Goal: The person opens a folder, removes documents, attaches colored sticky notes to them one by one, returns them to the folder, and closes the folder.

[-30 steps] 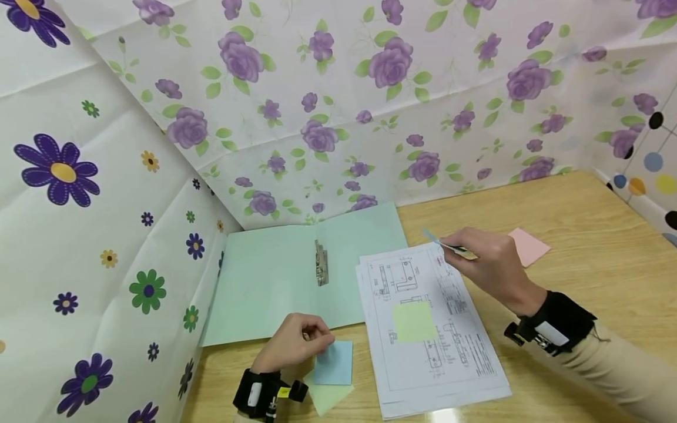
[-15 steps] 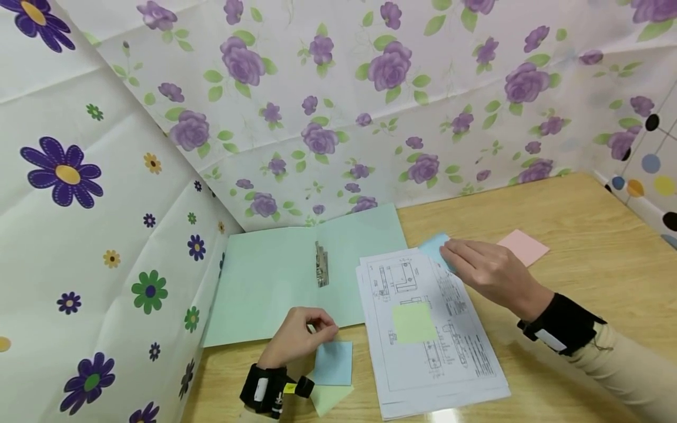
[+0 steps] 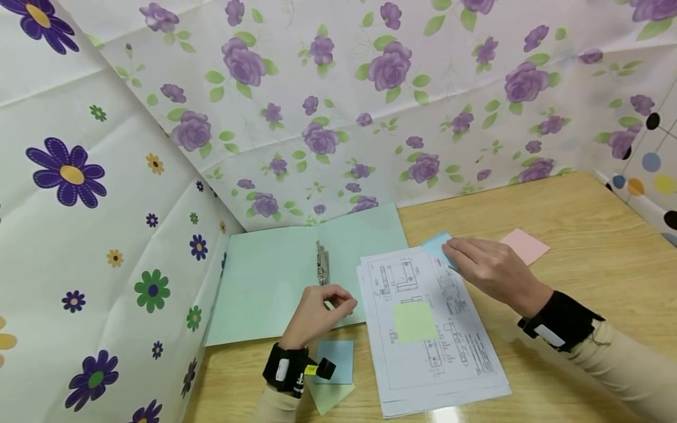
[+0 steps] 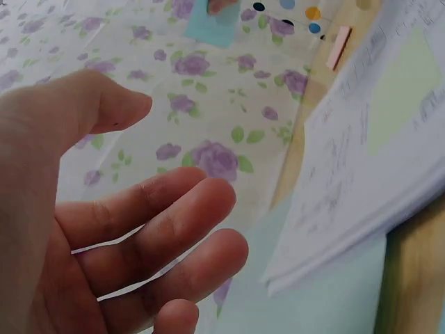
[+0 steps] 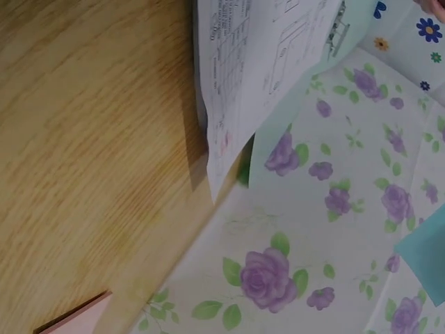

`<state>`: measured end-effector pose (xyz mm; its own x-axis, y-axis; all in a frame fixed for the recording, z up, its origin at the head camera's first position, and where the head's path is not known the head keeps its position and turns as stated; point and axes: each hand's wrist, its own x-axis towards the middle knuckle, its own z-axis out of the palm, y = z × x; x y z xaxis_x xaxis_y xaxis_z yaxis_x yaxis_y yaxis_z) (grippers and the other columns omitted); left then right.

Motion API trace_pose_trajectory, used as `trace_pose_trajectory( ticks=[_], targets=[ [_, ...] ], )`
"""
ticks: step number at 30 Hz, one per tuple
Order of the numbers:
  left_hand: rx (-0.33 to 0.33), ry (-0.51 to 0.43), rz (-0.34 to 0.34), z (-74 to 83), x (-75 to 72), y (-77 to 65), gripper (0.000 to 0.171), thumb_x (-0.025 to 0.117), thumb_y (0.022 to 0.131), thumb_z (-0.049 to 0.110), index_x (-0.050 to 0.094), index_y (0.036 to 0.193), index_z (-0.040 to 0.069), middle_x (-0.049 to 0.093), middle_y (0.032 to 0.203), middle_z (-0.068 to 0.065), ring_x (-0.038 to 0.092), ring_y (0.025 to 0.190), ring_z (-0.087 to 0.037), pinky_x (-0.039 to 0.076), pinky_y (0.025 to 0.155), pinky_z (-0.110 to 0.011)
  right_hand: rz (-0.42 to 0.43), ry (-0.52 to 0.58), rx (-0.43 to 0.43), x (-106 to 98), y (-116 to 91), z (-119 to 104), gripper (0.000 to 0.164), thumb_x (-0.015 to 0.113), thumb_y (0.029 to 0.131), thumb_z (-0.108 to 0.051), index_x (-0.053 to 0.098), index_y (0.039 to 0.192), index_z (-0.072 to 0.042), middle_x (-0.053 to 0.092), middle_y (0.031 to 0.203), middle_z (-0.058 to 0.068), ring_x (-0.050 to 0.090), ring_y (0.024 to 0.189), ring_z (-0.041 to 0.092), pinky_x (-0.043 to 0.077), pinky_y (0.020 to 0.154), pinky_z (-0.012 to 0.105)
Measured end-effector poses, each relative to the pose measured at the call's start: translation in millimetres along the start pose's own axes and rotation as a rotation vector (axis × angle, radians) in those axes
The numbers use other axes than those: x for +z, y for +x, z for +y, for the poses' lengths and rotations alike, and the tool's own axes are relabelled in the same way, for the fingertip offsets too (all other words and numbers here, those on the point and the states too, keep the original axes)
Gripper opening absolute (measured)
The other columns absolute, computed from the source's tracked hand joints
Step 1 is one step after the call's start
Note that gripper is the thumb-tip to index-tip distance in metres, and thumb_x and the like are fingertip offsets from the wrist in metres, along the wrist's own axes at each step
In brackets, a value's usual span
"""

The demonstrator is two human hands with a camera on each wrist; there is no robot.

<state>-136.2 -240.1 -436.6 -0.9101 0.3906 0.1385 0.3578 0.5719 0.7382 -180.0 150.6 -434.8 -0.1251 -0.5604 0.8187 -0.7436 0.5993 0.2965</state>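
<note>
My right hand (image 3: 489, 270) pinches a light blue sticky note (image 3: 436, 245) above the top right corner of a stack of printed drawings (image 3: 391, 370). In the right wrist view, part of that blue note (image 5: 425, 256) shows at the right edge. A pale green sticky note (image 3: 414, 322) lies on the top sheet. My left hand (image 3: 319, 314) hovers over the front edge of an open mint-green folder (image 3: 264, 276), left of the stack. The left wrist view shows its thumb apart from loosely bent fingers (image 4: 208, 209), with nothing between them.
A metal clip (image 3: 322, 267) sits at the folder's middle. Blue notes (image 3: 342, 352) overlap pale green notes (image 3: 330, 399) below my left hand. Pink notes (image 3: 525, 245) lie to the right on the wooden table (image 3: 582, 235). Flowered sheets (image 3: 317, 106) stand behind and at the left.
My left hand has risen from beside the blue notes on the table to the folder's edge. The right hand turned the blue note face up, then stayed nearly still.
</note>
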Motion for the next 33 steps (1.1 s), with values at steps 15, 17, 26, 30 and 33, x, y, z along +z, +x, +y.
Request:
trace_pose_trajectory(
  ticks=[15,17,26,30,33],
  targets=[
    [0.076,0.021,-0.014,38.5,26.0,50.7,0.019,0.074,0.11,0.029,0.087,0.11,0.015,0.084,0.094,0.0,0.07,0.082,-0.005,0.052,0.072,-0.022,-0.001,-0.044,-0.082,9,3,-11,0.048,0.04,0.121,-0.003,0.082,0.102,0.007,0.085,0.096,0.02,0.083,0.079,0.029,0.068,0.067,0.038],
    [0.092,0.011,-0.018,43.7,28.3,56.3,0.023,0.072,0.111,0.03,0.087,0.11,0.013,0.084,0.093,-0.003,0.073,0.081,-0.012,0.052,0.071,-0.022,-0.012,-0.051,-0.085,10,3,-13,0.049,0.038,0.122,-0.003,0.082,0.101,0.007,0.085,0.096,0.019,0.083,0.08,0.029,0.068,0.068,0.038],
    [0.15,0.032,0.015,61.0,41.5,79.1,0.034,0.066,0.115,0.034,0.086,0.104,0.008,0.083,0.086,-0.006,0.071,0.07,-0.005,0.052,0.065,-0.021,-0.02,-0.044,-0.107,19,5,-21,0.05,0.038,0.122,-0.003,0.083,0.102,0.006,0.085,0.096,0.018,0.085,0.081,0.028,0.069,0.07,0.037],
    [0.189,0.073,0.049,62.9,48.6,83.8,0.029,0.07,0.113,0.029,0.087,0.101,0.007,0.083,0.084,-0.006,0.068,0.069,-0.001,0.05,0.065,-0.018,-0.011,-0.041,-0.103,22,4,-24,0.049,0.039,0.122,-0.002,0.083,0.102,0.006,0.086,0.097,0.018,0.084,0.082,0.027,0.069,0.07,0.036],
    [0.214,0.1,0.071,63.0,51.8,85.4,0.023,0.073,0.111,0.022,0.087,0.1,0.008,0.084,0.085,-0.006,0.069,0.071,-0.006,0.05,0.067,-0.016,0.011,-0.035,-0.101,23,4,-26,0.048,0.04,0.121,-0.002,0.083,0.102,0.006,0.085,0.097,0.019,0.084,0.082,0.027,0.069,0.07,0.036]
  ],
)
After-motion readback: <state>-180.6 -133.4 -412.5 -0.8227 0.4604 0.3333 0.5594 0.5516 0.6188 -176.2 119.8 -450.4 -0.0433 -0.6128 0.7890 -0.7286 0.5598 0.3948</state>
